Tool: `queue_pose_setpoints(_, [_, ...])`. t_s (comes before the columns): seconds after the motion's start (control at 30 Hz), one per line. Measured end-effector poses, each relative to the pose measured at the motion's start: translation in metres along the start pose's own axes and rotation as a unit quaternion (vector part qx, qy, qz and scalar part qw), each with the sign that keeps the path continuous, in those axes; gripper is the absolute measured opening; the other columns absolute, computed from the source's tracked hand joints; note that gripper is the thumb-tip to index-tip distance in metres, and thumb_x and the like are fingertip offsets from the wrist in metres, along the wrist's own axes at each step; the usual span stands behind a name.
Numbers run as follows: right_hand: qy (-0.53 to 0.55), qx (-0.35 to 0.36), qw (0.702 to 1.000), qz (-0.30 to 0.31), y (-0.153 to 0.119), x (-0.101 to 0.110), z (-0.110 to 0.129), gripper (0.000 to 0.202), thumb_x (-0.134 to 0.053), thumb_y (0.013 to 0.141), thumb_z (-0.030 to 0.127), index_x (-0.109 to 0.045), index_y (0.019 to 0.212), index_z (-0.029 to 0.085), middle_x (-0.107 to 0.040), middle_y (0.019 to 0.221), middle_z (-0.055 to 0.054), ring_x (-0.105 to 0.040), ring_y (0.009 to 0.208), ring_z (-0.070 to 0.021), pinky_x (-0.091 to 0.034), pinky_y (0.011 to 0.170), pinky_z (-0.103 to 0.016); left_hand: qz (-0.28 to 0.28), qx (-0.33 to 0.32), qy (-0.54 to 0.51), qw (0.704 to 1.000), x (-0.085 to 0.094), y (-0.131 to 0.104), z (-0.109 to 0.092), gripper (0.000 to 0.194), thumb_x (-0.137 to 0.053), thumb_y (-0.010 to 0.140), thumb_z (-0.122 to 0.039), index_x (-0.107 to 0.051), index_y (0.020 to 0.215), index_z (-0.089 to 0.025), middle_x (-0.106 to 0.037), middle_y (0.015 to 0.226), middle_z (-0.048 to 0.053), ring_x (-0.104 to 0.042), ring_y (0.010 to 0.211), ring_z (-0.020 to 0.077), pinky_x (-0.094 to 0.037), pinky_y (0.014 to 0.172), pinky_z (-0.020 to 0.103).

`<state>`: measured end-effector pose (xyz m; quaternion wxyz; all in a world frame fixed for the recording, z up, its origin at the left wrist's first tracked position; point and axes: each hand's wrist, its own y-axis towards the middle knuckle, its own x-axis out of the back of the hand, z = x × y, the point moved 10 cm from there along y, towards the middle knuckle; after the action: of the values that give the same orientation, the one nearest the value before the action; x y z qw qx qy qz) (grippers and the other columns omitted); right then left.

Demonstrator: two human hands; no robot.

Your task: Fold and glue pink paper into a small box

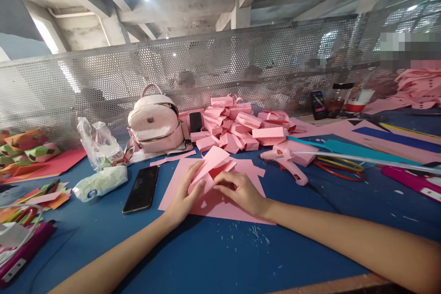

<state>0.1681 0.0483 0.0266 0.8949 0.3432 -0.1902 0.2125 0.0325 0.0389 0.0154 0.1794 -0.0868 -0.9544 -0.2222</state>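
A folded piece of pink paper (211, 165) is held up between my two hands. My left hand (188, 190) grips its left side, thumb in front and fingers behind. On the right edge, my right hand (241, 188) pinches the paper with thumb and bent forefinger. Flat pink sheets (220, 209) lie on the blue table beneath both hands. Just behind them rises a heap of folded pink paper boxes (237, 124). A pink hot glue gun (285, 161) rests to the right of my right hand.
A dark phone (140, 189) and a tissue pack (100, 183) lie at the left, with a pale backpack (155, 121) behind. A perforated metal screen (103, 78) borders the far edge. Cables (339, 167) and a magenta power strip (413, 181) are at the right.
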Motion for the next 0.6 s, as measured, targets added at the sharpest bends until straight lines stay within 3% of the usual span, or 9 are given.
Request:
queue_pose_setpoints(0.27, [0.006,-0.017,1.0,-0.011,0.001,0.002,-0.002,0.016,-0.063,0.095,0.035,-0.069,0.087,0.023,-0.07,0.075,0.0,-0.063,0.064,-0.0161,-0.047,0.065,-0.028,-0.026,0.012,-0.006,1.0,0.005,0.0,0.004,0.054,-0.046,0.1,-0.051,-0.043,0.147,-0.024,-0.04,0.158,0.009,-0.031,0.149,0.0296,-0.021,0.123,0.047])
queue_pose_setpoints(0.4, [0.045,-0.042,0.998,-0.015,0.003,0.003,-0.007,0.024,-0.06,0.097,0.044,-0.064,0.087,0.022,-0.065,0.071,0.001,-0.062,0.055,-0.0143,-0.05,0.055,-0.026,-0.055,0.013,-0.014,0.998,0.014,0.0,0.007,0.054,-0.037,0.102,-0.054,-0.038,0.149,-0.027,-0.036,0.161,0.007,-0.026,0.151,0.0285,-0.016,0.125,0.048])
queue_pose_setpoints(0.6, [0.081,-0.057,0.994,-0.04,0.007,0.009,-0.01,0.029,-0.058,0.096,0.048,-0.059,0.085,0.021,-0.064,0.074,0.0,-0.062,0.058,-0.0145,-0.051,0.05,-0.024,-0.05,0.006,-0.027,0.998,0.014,0.002,0.01,0.058,-0.046,0.099,-0.056,-0.039,0.148,-0.027,-0.035,0.161,0.007,-0.025,0.151,0.0287,-0.016,0.125,0.048])
